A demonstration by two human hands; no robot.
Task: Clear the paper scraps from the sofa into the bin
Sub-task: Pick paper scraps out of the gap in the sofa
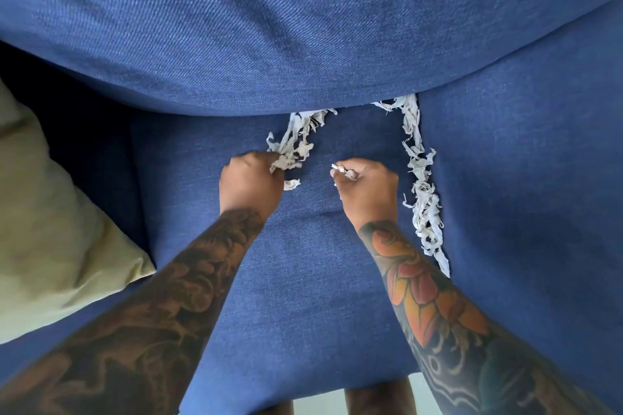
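Two hands are gathering on the blue denim-weave sofa seat (303,280): the left hand (251,184) is clutching a bunch of white shredded paper scraps (291,148), the right hand (365,189) pinching a few. A longer trail of shreds (423,195) is lying along the cushion seam, probably next; no bin is showing.

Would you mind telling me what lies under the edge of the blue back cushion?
Shredded paper scraps and poke out from under the back cushion onto the seat cushion. How far they run beneath it is covered.
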